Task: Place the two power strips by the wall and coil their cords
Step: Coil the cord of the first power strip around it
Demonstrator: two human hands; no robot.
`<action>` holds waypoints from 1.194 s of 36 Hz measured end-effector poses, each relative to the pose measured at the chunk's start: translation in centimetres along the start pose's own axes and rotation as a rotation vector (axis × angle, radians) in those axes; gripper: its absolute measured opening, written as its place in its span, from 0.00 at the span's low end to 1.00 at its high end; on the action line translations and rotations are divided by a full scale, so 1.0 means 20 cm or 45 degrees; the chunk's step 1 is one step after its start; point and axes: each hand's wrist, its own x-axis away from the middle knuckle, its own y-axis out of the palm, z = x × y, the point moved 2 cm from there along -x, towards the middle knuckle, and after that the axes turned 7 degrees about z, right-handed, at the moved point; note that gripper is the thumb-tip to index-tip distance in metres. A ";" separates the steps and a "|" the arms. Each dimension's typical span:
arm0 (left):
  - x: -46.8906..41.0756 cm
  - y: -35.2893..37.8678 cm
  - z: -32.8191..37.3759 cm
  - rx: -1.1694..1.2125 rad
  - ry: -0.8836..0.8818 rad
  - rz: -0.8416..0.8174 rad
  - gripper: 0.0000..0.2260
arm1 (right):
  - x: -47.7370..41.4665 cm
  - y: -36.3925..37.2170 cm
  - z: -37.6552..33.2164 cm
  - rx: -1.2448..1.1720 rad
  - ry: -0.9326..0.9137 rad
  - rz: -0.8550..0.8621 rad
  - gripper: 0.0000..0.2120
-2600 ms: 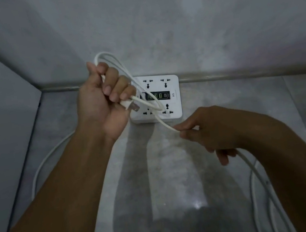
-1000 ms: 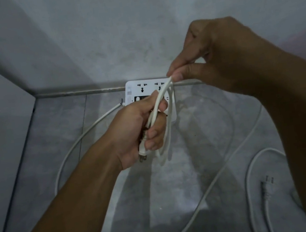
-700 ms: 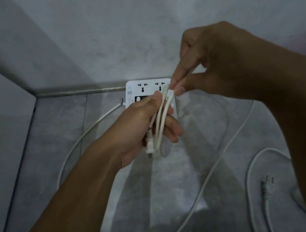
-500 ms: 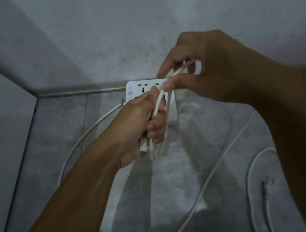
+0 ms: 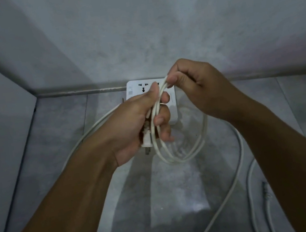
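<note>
A white square power strip (image 5: 136, 89) lies flat on the floor against the wall, mostly hidden behind my hands. My left hand (image 5: 139, 123) is closed around several loops of its white cord (image 5: 201, 140), with the plug (image 5: 146, 141) sticking out below my palm. My right hand (image 5: 195, 88) pinches the top of the loops just above my left thumb. The loops hang down below both hands. The slack cord runs over the floor to the right and back round to the left.
Grey tiled floor (image 5: 63, 140) meets a grey wall (image 5: 136, 29) at the back and a side wall at the left. A second white cord with its plug (image 5: 265, 190) lies on the floor at the lower right, partly behind my right forearm.
My right hand has come down and left, laying another loop onto the bundle in my left hand. The hanging loops are now larger. The power strip has stayed put.
</note>
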 end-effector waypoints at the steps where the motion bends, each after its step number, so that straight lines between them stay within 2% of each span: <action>1: 0.00 0.00 0.00 0.012 -0.016 -0.011 0.16 | 0.00 0.00 0.00 -0.015 -0.004 0.001 0.10; 4: 0.00 -0.02 0.00 0.135 -0.076 -0.060 0.17 | 0.01 0.00 0.01 -0.076 0.002 0.002 0.10; 10: 0.00 -0.10 0.00 0.464 -0.086 -0.115 0.16 | 0.03 -0.01 0.09 0.003 0.168 -0.073 0.18; 16: -0.03 -0.27 0.05 0.875 0.126 -0.031 0.17 | 0.13 -0.02 0.29 0.283 0.419 -0.146 0.16; 19: -0.03 -0.40 0.06 1.207 0.265 0.000 0.11 | 0.24 -0.03 0.35 0.270 0.555 -0.217 0.14; 21: -0.03 -0.45 0.06 1.290 0.351 0.075 0.11 | 0.31 -0.03 0.38 0.119 0.722 -0.175 0.13; 24: -0.02 -0.49 0.06 1.266 0.454 0.355 0.21 | 0.36 -0.03 0.36 -0.479 1.037 -0.040 0.11; 26: -0.03 -0.48 0.06 1.294 0.504 0.466 0.23 | 0.35 -0.03 0.32 -0.626 1.113 -0.042 0.10; 28: -0.04 -0.47 0.07 1.333 0.537 0.519 0.22 | 0.32 -0.04 0.27 -0.453 1.060 -0.088 0.11; 31: -0.05 -0.44 0.08 1.375 0.556 0.555 0.22 | 0.26 -0.05 0.19 0.230 0.730 -0.245 0.14; 33: -0.05 -0.41 0.09 1.378 0.569 0.532 0.22 | 0.23 -0.05 0.15 0.521 0.595 -0.378 0.15; 35: -0.04 -0.39 0.09 1.364 0.571 0.509 0.21 | 0.21 -0.05 0.10 0.685 0.580 -0.525 0.11; 37: -0.04 -0.36 0.10 1.343 0.570 0.497 0.19 | 0.20 -0.03 0.05 0.821 0.595 -0.672 0.22; 39: -0.04 -0.34 0.11 1.311 0.579 0.501 0.18 | 0.20 -0.01 0.01 0.822 0.637 -0.716 0.30; 41: -0.04 -0.32 0.11 1.287 0.585 0.496 0.19 | 0.21 0.00 -0.04 0.828 0.578 -0.682 0.29; 43: -0.04 -0.31 0.12 1.274 0.591 0.484 0.20 | 0.21 0.01 -0.06 0.836 0.453 -0.624 0.24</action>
